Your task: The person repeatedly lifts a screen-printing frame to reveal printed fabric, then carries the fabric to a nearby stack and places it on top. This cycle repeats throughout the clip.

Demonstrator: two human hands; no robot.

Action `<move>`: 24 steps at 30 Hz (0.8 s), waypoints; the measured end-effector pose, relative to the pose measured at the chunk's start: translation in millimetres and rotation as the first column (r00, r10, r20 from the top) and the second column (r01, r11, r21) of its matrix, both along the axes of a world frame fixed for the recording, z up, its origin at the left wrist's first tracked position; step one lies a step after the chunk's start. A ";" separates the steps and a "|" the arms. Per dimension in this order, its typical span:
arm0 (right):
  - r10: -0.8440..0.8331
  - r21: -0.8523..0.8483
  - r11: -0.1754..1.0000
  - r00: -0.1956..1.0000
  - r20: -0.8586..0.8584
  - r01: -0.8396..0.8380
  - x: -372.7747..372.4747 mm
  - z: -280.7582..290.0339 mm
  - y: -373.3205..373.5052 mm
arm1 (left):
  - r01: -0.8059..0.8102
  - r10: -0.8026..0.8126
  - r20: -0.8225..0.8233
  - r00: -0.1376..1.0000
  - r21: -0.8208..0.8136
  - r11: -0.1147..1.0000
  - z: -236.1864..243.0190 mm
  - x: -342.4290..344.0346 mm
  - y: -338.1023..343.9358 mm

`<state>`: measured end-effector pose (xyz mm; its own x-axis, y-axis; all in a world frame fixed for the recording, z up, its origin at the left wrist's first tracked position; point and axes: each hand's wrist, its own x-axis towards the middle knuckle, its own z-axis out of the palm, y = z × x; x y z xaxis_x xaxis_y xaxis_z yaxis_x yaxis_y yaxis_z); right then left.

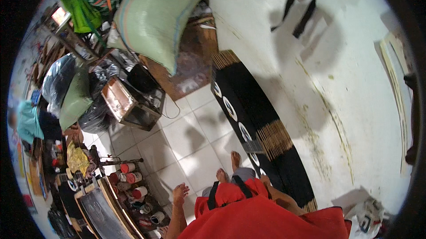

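Observation:
My left hand (180,192) hangs in the air over the tiled floor with its fingers apart and nothing in them. Nearest to it is a rack of red and white cans (134,177). On the other side, my right hand (265,180) shows only in part beside a long stack of black panels (248,92); its fingers are hidden, and I cannot tell whether it touches them. The panels have brown edges and white round prints along one side. They lie along the white wall. A red garment (262,217) covers my body.
A big pale green sack (153,12) leans at the top on a brown board (195,52). Left of the tiles stand a glass-sided wooden box (133,103) and dark plastic bags (95,117). A dark framed panel (100,212) is at lower left, a white bag (367,217) at lower right.

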<state>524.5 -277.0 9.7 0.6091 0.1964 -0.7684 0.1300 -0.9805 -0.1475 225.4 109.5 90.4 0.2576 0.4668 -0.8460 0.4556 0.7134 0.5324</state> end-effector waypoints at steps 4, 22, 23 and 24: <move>0.027 0.011 1.000 0.993 -0.113 -0.026 55.9 16.8 27.5 | -0.071 0.069 -0.030 0.997 -0.045 0.996 -24.8 -11.4 -23.5; 0.564 0.174 0.793 0.811 0.154 -0.584 242.6 -65.3 194.1 | -0.441 0.419 -0.165 0.893 -0.127 0.888 -57.3 67.6 -107.0; 0.572 0.166 0.793 0.810 0.126 -0.586 248.7 -70.5 198.8 | -0.443 0.423 -0.157 0.892 -0.123 0.888 -53.6 71.9 -103.8; 0.568 0.163 0.799 0.816 0.106 -0.578 251.4 -73.7 205.2 | -0.447 0.430 -0.150 0.890 -0.113 0.887 -51.1 78.7 -99.7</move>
<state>775.9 -71.8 -63.9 0.3772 0.6526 -0.6571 0.6716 -0.6813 -0.2912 304.1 9.8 39.3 -0.0511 0.3826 -0.9225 0.1318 0.9182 0.3735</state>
